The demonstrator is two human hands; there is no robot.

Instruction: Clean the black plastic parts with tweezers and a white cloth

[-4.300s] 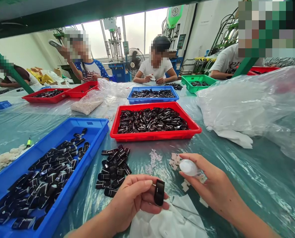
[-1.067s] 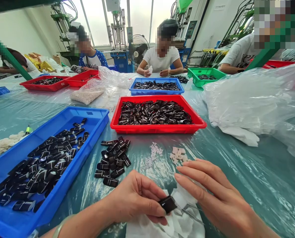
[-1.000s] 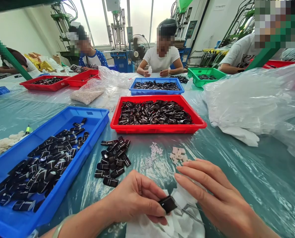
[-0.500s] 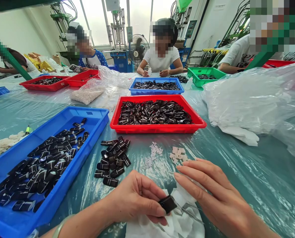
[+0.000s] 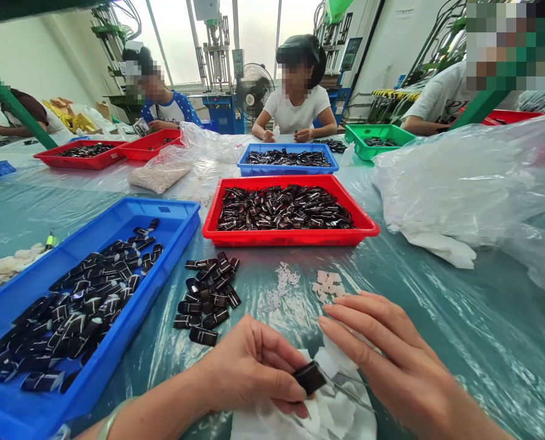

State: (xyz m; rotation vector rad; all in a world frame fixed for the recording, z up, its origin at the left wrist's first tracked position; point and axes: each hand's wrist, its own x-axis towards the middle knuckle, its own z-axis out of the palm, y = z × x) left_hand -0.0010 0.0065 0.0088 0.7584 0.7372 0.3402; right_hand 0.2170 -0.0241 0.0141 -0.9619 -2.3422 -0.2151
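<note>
Your left hand (image 5: pixel 249 370) pinches the small black part (image 5: pixel 309 377) low over the white cloth (image 5: pixel 318 415), its long axis tilted up toward your right hand (image 5: pixel 391 360), which holds thin metal tweezers (image 5: pixel 350 391) at the part's raised end with fingers extended.

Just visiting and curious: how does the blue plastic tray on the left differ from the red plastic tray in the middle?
The blue plastic tray is only partly filled, its far end bare; the red plastic tray is covered almost edge to edge. The blue one runs lengthwise away from the person, the red one lies crosswise. Both hold small glossy black parts and sit on the clear plastic sheet.
</note>
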